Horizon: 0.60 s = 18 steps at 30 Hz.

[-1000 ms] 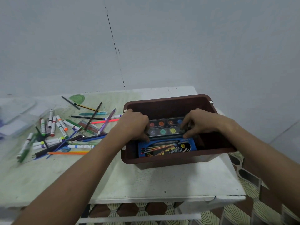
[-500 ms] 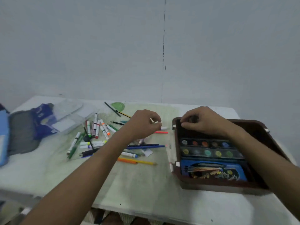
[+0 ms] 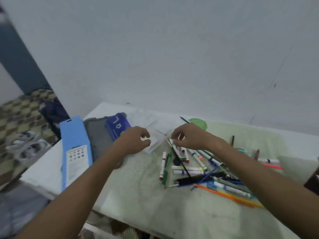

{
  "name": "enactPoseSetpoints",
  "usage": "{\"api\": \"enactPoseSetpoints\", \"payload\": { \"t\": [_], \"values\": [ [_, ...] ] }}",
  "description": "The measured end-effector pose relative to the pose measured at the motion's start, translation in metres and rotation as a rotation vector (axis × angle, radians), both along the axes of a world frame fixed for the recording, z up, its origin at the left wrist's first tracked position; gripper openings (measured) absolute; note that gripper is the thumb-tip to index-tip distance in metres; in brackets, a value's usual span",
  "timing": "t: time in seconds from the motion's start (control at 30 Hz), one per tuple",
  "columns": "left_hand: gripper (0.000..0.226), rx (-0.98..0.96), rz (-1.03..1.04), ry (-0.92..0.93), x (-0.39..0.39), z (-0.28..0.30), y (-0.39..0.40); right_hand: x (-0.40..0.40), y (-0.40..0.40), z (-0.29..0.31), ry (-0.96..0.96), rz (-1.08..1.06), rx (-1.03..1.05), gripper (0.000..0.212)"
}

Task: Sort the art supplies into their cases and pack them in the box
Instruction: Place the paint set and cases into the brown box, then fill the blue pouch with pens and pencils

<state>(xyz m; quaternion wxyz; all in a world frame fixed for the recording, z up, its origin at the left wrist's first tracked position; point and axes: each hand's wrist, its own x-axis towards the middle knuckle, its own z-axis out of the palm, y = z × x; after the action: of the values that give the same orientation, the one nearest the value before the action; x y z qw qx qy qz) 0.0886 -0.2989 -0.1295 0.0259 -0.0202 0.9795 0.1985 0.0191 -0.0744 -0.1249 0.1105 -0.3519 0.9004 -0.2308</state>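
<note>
My left hand [image 3: 136,142] hovers with loosely curled fingers over a clear plastic case [image 3: 156,135] at the back of the table and holds nothing. Just right of that case my right hand [image 3: 188,137] hangs above the far end of a heap of markers, pens and brushes [image 3: 195,168], fingers also loosely curled and nothing visibly held. Only a corner of the brown box [image 3: 313,182] shows at the right edge. A light blue flat case [image 3: 76,149], a grey pouch [image 3: 98,138] and a dark blue pouch [image 3: 119,126] lie to the left.
A green round lid [image 3: 198,123] sits at the back near the wall. Orange and pink pens [image 3: 229,197] stick out toward the front right. The white table [image 3: 138,195] ends close to the left cases; patterned floor and shoes lie beyond.
Both hands left the paint set in the brown box and moved left across the table. They now hover over the clear case and the markers; the view swung left.
</note>
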Motion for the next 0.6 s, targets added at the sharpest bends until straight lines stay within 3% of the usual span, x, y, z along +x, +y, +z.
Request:
{"api": "enactPoseSetpoints", "payload": {
  "t": [0.13, 0.27, 0.43, 0.53, 0.6],
  "values": [
    [0.027, -0.052, 0.111, -0.049, 0.012, -0.007, -0.075, -0.001, -0.086, -0.015, -0.02, 0.044, -0.032, 0.02],
    [0.014, 0.047, 0.241, -0.033, 0.018, -0.015, -0.125, -0.006, -0.148, -0.025, -0.029, 0.06, -0.075, 0.021],
    [0.019, 0.126, 0.324, -0.023, 0.012, -0.026, -0.15, -0.019, -0.199, -0.036, -0.053, 0.009, -0.065, 0.027],
    [0.011, 0.153, 0.339, -0.047, 0.001, -0.033, -0.155, -0.032, -0.215, -0.043, -0.027, -0.019, -0.025, 0.028],
    [0.023, 0.159, 0.355, -0.055, -0.007, -0.038, -0.157, -0.039, -0.223, -0.045, -0.008, -0.047, -0.005, 0.029]
  ]
}}
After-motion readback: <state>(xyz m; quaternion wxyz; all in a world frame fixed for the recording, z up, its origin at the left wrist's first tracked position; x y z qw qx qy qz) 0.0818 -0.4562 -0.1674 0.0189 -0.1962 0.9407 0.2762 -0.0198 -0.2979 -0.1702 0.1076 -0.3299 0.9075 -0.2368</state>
